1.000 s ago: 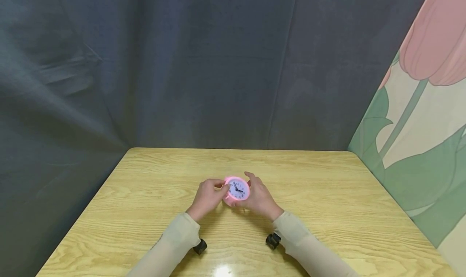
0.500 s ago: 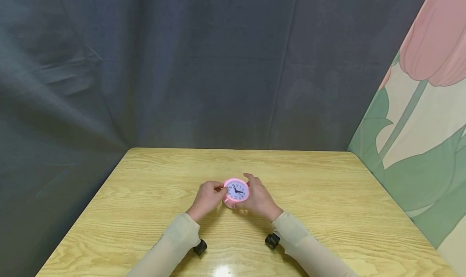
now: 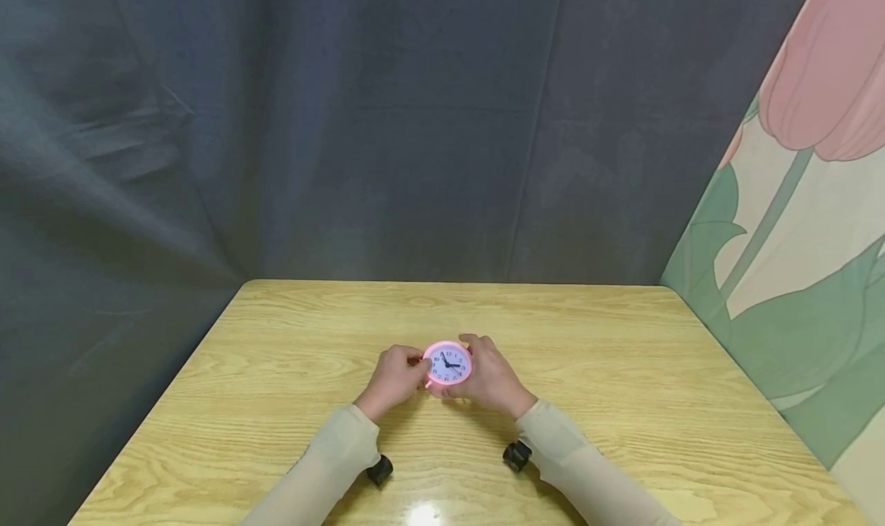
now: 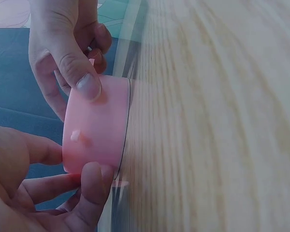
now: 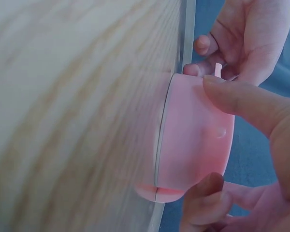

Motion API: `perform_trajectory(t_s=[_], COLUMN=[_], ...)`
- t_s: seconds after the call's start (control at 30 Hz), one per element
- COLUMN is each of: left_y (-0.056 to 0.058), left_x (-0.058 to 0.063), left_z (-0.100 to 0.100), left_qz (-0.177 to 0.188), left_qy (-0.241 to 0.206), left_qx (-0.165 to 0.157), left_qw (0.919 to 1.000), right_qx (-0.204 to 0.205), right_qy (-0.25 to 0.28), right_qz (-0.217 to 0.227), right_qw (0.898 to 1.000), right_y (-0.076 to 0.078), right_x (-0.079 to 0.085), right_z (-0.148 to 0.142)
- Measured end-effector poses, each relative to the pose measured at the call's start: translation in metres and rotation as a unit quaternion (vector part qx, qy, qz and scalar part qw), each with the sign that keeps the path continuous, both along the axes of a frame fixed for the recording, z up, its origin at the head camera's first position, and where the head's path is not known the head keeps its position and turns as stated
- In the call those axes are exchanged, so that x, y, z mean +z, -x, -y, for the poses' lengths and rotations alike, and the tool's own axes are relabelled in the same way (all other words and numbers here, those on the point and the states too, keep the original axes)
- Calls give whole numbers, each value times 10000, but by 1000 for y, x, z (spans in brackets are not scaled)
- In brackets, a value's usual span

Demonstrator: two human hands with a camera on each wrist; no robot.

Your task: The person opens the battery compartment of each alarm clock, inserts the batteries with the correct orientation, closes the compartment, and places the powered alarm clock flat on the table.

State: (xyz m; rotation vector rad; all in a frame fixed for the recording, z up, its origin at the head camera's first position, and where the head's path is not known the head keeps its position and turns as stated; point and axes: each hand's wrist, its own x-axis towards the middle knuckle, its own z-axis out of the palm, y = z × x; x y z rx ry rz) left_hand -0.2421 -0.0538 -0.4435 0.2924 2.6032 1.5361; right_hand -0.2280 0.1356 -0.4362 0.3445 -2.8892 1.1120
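A round pink alarm clock (image 3: 447,364) with a white dial and black hands lies face up, low over the table, in the middle of the head view. My left hand (image 3: 395,378) pinches its left rim between thumb and fingers. From the other side my right hand (image 3: 494,380) spans the clock, thumb on the near side and fingers on the far side. In the left wrist view the pink side wall (image 4: 99,125) shows a small knob, and the back edge sits close against the wood. A small pink peg (image 5: 218,70) sticks out beside my left fingers in the right wrist view.
The light wood table (image 3: 588,342) extends around both hands. A dark curtain (image 3: 415,127) hangs behind and to the left of it; a tulip-patterned panel (image 3: 795,242) stands along the right. Black wrist devices (image 3: 379,470) sit under the sleeves.
The clock has turned slightly counterclockwise in my hands, and its dial has shifted a little left and nearer. Both hands keep hold of it and have barely moved.
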Motion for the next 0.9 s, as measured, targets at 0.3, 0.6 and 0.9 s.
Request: perform_trajectory(t_s=[0.3, 0.6, 0.9], left_y=[1, 0, 1], left_x=[0, -1, 2], left_z=[-1, -2, 5], left_qz=[189, 292, 324], left_qy=[-279, -568, -572], left_qx=[-43, 13, -232], left_qw=[9994, 9980, 9976], right_qx=[22, 43, 186], right_qy=[51, 87, 234], right_qz=[83, 136, 416], right_qw=[9999, 9999, 9987], right_y=[1, 4, 3], right_x=[3, 2, 1], right_z=[-3, -4, -8])
